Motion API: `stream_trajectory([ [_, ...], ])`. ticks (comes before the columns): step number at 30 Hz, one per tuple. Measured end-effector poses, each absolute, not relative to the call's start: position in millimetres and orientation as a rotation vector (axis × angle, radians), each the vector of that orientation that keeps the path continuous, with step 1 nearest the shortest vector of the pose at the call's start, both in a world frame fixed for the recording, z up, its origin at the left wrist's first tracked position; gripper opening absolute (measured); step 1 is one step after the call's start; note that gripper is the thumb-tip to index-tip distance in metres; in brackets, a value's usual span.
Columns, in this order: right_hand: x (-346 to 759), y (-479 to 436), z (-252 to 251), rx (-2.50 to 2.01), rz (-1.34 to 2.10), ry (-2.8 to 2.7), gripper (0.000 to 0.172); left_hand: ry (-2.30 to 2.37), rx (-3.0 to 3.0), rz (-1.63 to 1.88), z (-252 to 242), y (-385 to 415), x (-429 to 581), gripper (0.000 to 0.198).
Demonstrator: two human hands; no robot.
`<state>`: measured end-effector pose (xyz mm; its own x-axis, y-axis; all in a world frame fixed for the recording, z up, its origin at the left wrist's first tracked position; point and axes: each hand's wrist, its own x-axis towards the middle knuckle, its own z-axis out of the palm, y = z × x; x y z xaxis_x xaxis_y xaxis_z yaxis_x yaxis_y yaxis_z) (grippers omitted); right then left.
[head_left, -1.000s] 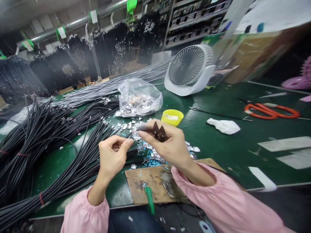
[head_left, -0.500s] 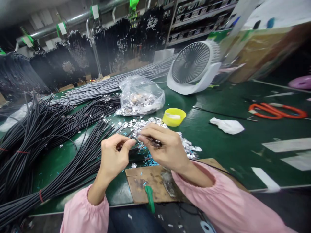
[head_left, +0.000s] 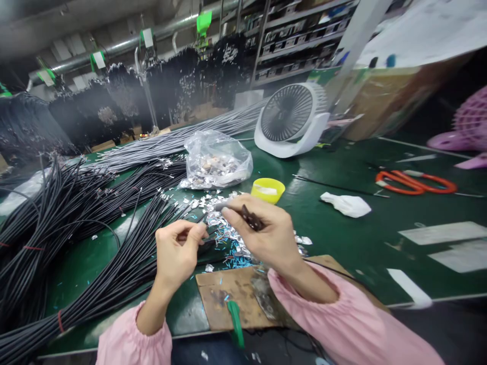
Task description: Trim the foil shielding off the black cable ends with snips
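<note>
My left hand (head_left: 177,251) is closed, thumb pressed to forefinger in a pinch over the ends of the black cables (head_left: 133,248). A thin dark cable end appears beside its fingertips, but what lies inside the pinch is hidden. To its right, my right hand (head_left: 266,228) is closed around small dark brown pieces (head_left: 251,218), whose kind I cannot make out. A grey tip shows at its forefinger. The fingertips of both hands are a little apart. Under them lies a pile of silver foil scraps (head_left: 228,223) and blue wire offcuts (head_left: 238,261).
A clear bag of scraps (head_left: 218,162), a yellow cup (head_left: 268,190) and a white fan (head_left: 291,121) stand beyond my hands. Orange-handled scissors (head_left: 414,182) lie right. Cardboard (head_left: 228,284) with a green-handled tool (head_left: 236,322) lies at the front edge. Grey cables (head_left: 163,144) stretch behind.
My hands have drawn slightly apart, the right one rising a little. The dark pieces in my right hand show more clearly. The view has shifted a little to the right.
</note>
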<state>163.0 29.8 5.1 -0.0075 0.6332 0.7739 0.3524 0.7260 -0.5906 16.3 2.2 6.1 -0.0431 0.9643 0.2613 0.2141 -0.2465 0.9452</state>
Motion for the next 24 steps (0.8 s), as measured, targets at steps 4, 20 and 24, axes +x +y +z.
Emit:
stream_trajectory([
  [4,161,25,7,-0.727,0.298,-1.641,0.011,1.339,1.553,1.372,8,1,17,0.024],
  [20,156,22,5,-0.775,0.23,-1.543,0.01,1.309,1.506,1.313,5,2,20,0.03],
  [24,158,22,-6,-0.789,0.05,-1.559,0.012,1.272,1.396,1.275,3,3,20,0.036],
])
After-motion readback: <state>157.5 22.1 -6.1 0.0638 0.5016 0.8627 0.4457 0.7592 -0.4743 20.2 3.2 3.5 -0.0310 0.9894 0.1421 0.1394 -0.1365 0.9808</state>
